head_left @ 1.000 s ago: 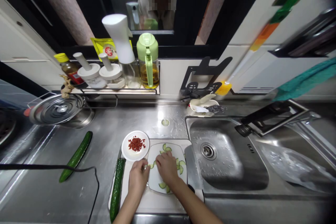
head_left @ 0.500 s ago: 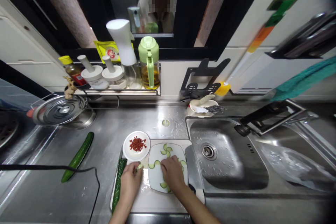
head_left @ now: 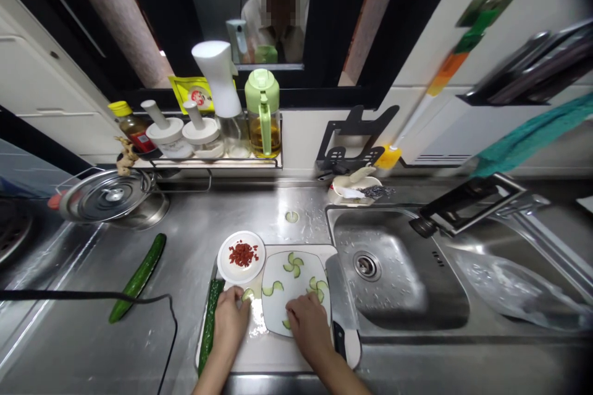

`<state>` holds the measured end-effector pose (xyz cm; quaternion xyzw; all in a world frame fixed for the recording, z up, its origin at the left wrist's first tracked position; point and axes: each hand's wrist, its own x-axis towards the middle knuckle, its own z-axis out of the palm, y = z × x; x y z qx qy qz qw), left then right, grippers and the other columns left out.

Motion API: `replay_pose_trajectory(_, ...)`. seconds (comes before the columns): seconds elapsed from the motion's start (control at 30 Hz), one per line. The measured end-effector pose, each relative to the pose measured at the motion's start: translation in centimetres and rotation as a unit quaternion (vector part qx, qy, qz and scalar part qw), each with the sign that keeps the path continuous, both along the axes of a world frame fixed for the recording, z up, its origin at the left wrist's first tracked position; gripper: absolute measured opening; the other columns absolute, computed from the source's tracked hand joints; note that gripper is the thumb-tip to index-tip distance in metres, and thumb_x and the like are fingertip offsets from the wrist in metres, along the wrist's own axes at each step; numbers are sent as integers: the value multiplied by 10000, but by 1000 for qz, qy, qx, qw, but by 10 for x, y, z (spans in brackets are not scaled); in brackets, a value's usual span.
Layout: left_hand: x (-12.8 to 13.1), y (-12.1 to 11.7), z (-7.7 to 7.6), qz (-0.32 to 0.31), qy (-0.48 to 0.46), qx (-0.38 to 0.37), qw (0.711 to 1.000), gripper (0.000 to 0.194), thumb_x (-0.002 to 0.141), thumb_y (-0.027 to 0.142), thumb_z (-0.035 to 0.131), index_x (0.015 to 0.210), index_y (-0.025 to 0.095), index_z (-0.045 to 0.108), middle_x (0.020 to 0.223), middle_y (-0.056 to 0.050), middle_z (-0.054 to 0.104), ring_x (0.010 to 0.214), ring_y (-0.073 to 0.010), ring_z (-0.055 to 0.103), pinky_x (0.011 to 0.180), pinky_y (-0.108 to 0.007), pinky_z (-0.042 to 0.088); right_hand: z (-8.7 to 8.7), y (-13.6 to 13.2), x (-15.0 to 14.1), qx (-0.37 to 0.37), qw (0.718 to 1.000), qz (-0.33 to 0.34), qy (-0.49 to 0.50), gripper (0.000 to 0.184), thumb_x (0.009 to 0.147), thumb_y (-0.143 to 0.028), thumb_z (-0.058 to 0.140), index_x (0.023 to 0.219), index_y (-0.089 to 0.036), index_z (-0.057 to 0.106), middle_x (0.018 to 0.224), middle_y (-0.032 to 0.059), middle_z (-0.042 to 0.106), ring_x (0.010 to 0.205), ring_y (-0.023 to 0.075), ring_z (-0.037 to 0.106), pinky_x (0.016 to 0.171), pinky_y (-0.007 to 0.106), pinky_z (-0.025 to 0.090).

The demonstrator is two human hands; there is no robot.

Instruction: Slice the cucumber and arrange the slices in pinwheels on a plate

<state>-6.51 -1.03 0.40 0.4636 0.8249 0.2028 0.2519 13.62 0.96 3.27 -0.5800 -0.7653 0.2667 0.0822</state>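
passable: board [head_left: 266,357] front | obstacles: square plate [head_left: 274,310] ahead, cucumber [head_left: 210,319] left, knife [head_left: 341,297] right

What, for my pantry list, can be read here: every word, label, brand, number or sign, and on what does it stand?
No text can be read for certain.
Yellow packet: pale marks on a round red emblem, too blurred to read.
Bottle with the yellow cap: red-and-white label, too small to read.

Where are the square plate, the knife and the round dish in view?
Square plate [head_left: 296,287]: head view, on the bare white middle.
Knife [head_left: 341,296]: head view, on the wide grey blade.
Round dish [head_left: 241,276]: head view, on bare white near its front edge.
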Motion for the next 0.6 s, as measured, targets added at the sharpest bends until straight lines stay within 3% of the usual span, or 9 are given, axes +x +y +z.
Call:
replay_pose_trajectory(0.2, 0, 1, 10, 5, -50, -9, 999, 131, 771, 319, 466, 694, 219, 497, 643, 21, 577, 592, -132, 550, 632, -226, 396, -1, -1, -1, 8, 1000, -7, 19, 121, 821, -155, 545, 784, -242, 620, 825, -7, 619, 889, 190, 481, 737, 289, 306)
replay_pose_trajectory(0.33, -1, -1, 20, -6, -138, 9, 990, 181, 742, 387, 519, 705, 211, 540, 594, 42, 545, 571, -117, 520, 596, -208, 377, 2, 2, -6, 0, 998, -9, 66, 151, 793, -116, 525, 791, -219, 635, 788, 5, 620, 842, 187, 494, 776, 287, 337)
replay_pose_trajectory(0.53, 12, 3, 27, -15, -340, 15, 940, 315, 627, 466, 639, 716, 168, 589, 598, 36, 546, 554, -97, 474, 561, -206, 368, 6, 9, -20, -76, 979, -55, 180, 218, 747, -166, 550, 925, -218, 664, 909, 23, 673, 931, 202, 545, 836, 300, 369)
replay_pose_trajectory(0.6, 18, 5, 27, -16, -387, 3, 922, 340, 599, 461, 674, 729, 156, 597, 592, 36, 548, 541, -88, 462, 540, -201, 351, 7, 12, -22, -103, 973, -71, 195, 185, 749, -211, 551, 884, -223, 677, 866, 13, 683, 892, 196, 566, 804, 293, 382)
